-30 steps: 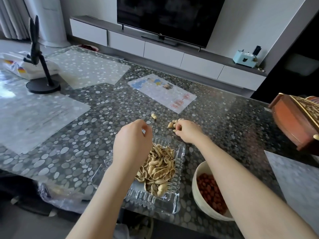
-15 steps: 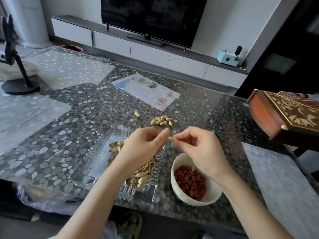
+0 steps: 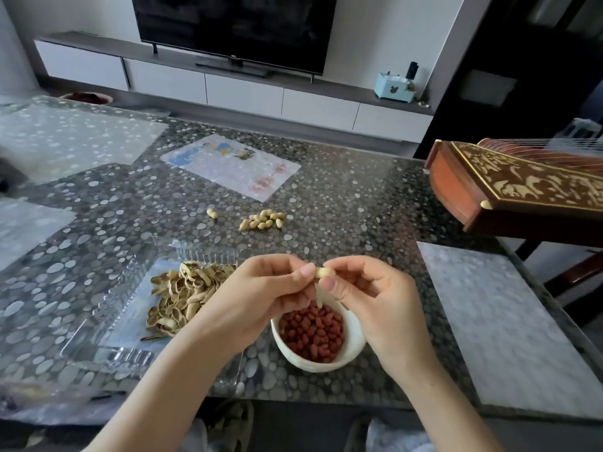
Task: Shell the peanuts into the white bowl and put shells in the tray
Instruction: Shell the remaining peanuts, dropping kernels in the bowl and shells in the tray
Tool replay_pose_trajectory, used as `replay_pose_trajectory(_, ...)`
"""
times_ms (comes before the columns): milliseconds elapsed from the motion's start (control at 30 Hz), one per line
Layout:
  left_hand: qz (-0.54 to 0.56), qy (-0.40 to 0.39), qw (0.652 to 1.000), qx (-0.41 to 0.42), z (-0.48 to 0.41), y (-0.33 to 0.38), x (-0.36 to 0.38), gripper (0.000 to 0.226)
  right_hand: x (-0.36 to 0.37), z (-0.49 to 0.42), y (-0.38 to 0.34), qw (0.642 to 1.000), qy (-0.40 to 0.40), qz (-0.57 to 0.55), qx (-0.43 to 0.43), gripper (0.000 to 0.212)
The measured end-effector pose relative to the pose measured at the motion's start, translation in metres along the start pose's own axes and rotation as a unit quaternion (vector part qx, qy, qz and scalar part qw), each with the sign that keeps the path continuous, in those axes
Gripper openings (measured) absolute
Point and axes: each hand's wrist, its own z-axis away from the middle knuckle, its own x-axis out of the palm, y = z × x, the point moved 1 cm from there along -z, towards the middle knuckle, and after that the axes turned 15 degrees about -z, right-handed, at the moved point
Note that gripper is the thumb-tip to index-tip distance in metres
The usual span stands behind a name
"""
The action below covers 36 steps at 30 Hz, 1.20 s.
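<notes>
Peanut (image 3: pixel 324 273) is held above the white bowl (image 3: pixel 313 365), pinched at both ends by left hand (image 3: pixel 257 301) and right hand (image 3: pixel 378 301), both grips closed on it, the tray (image 3: pixel 111 321) of shells lying just beside on the table (image 3: pixel 359 216).

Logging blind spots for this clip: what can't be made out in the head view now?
Head view:
Peanut: the left hand and right hand cover most of it; cracked or whole, cannot tell.
White bowl: far rim hidden behind both hands.
Tray: right end hidden under the left hand.
Loose peanuts beyond the tray: too small to count.
</notes>
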Motion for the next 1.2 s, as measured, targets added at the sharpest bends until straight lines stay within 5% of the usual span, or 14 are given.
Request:
replay_pose_trajectory(500, 0.007, -0.035, 0.999, 0.004, -0.008, -0.004, 0.021, 0.013, -0.003, 0.0, 0.0, 0.993, 0.017, -0.114, -0.015, 0.017)
replay_pose_trajectory(767, -0.007, -0.025, 1.0, 0.007, -0.009, -0.003, 0.018, 0.024, -0.006, -0.003, 0.004, 0.994, 0.022, 0.048, -0.092, 0.017)
replay_pose_trajectory(1033, -0.094, 0.012, 0.995, -0.028, -0.007, -0.004, 0.01, 0.035, -0.011, -0.005, 0.014, 0.935, -0.066, 0.271, -0.22, 0.028)
replay_pose_trajectory(1200, -0.116, 0.022, 0.993, -0.022, -0.008, -0.007, 0.008, 0.031, -0.009, -0.003, 0.018, 0.95, -0.068, 0.264, -0.153, 0.028)
